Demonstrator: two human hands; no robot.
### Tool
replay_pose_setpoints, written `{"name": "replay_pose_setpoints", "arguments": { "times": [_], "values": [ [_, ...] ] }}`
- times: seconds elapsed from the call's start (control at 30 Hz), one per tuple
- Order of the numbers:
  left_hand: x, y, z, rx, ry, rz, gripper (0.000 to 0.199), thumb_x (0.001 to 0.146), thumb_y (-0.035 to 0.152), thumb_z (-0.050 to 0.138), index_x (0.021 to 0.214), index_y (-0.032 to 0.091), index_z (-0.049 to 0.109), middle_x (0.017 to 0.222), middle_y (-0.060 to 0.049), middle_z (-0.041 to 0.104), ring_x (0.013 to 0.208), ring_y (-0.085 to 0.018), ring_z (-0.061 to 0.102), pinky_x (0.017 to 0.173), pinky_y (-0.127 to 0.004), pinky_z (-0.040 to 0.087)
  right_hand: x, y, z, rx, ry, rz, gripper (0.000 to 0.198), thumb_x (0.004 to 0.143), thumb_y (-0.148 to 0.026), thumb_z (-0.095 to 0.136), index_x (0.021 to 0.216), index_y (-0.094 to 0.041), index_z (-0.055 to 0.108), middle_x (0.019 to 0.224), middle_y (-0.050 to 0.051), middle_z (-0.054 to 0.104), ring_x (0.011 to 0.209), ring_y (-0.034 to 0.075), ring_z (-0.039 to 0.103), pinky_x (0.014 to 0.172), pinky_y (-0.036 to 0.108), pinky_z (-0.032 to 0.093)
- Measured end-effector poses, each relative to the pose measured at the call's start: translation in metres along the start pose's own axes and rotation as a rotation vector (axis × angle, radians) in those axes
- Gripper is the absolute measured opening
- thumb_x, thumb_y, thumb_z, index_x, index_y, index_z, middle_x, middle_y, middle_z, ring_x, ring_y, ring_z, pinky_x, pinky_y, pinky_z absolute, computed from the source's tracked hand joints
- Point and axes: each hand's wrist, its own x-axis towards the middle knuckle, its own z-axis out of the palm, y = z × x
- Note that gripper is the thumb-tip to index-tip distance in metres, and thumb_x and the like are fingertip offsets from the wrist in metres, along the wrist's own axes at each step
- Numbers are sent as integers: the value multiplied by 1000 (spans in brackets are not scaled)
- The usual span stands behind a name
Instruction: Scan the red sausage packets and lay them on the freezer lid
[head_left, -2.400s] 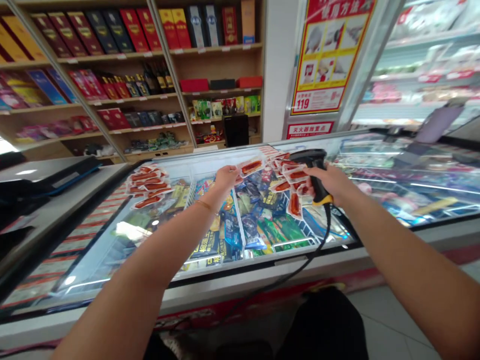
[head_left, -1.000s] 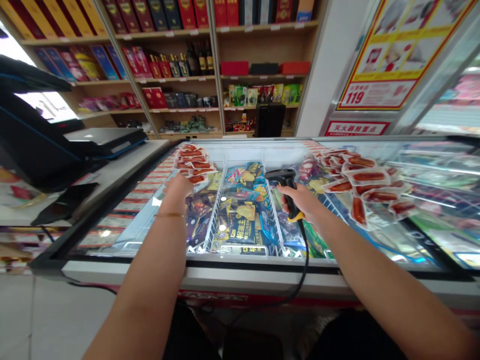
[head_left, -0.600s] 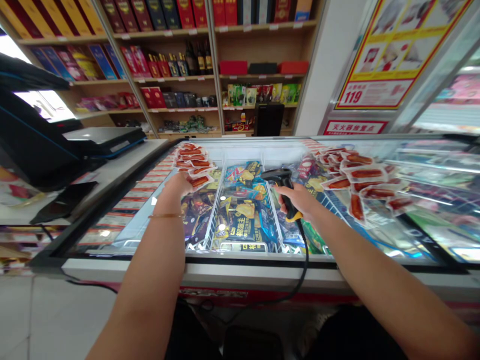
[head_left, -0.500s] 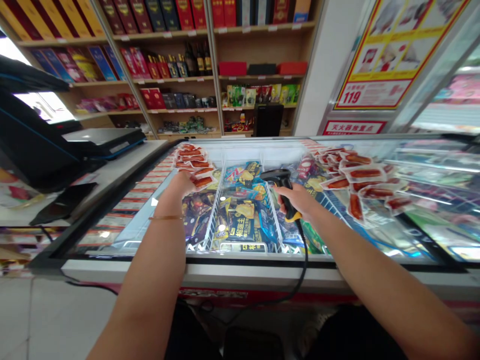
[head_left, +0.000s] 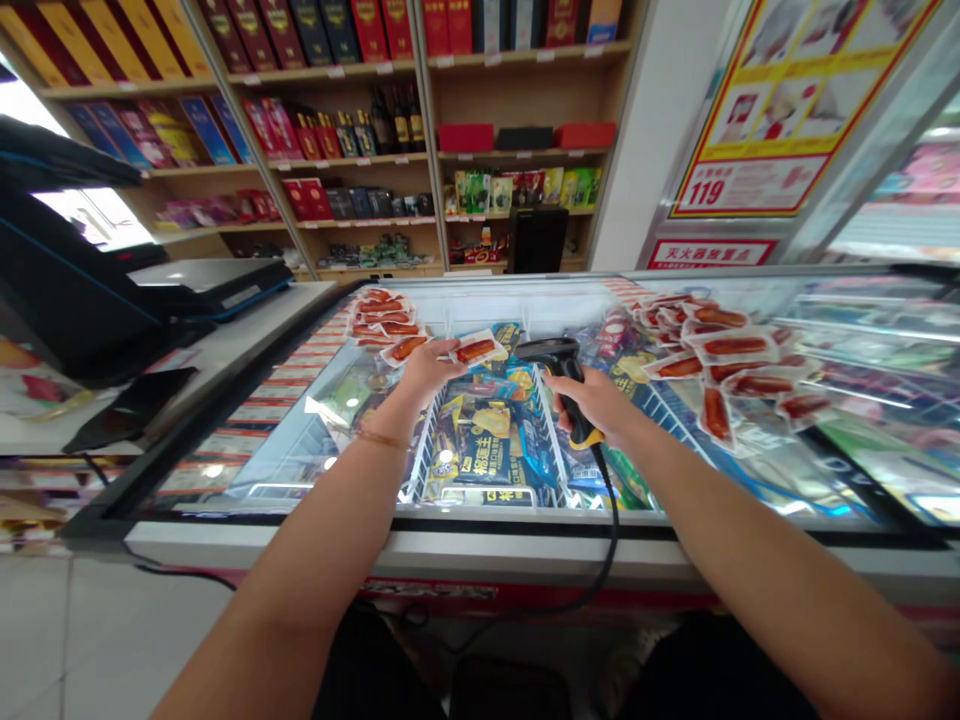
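Observation:
Between the fingers of my left hand (head_left: 429,372) is one edge of a vacuum-packed sausage (head_left: 476,349), held over the middle of the freezer's glass top. My right hand (head_left: 589,403) is wrapped round the handle of a black and yellow barcode scanner (head_left: 551,352), whose head points left toward that pack. A cable (head_left: 611,530) runs down from the scanner's grip. Just left of my left hand lies another sausage pack (head_left: 405,348), beside a small stack of packs (head_left: 382,312). A larger spread of sausage packs (head_left: 731,345) lies on the glass to the right.
Under the glass of the chest freezer (head_left: 480,540), wire baskets hold bagged frozen food (head_left: 487,440). At left, a counter (head_left: 300,300) carries a scale (head_left: 210,283) and a dark machine (head_left: 67,260). Shelves (head_left: 330,70) of boxes and bottles stand behind.
My left hand has moved right from the left stack, bringing a sausage pack in front of the scanner. My right hand and the scanner have stayed nearly in place.

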Motion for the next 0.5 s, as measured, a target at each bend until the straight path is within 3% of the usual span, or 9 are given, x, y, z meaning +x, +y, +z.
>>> {"name": "replay_pose_setpoints", "arguments": {
  "times": [0.23, 0.5],
  "values": [
    [1, 5, -1, -50, -13, 54, 72, 51, 9, 73, 123, 13, 64, 107, -12, 73, 86, -24, 71, 77, -32, 56, -5, 3, 4, -8, -99, -123, 26, 77, -36, 69, 89, -21, 52, 54, -5, 57, 37, 12, 52, 36, 23, 42],
    [2, 4, 2, -51, -33, 105, 72, 53, 10, 73, 124, 12, 63, 108, -12, 72, 93, -25, 71, 84, -35, 56, -15, 1, 13, -79, -180, -133, 29, 77, -40, 69, 90, -21, 52, 57, -6, 57, 38, 10, 52, 38, 22, 44]
  ]
}}
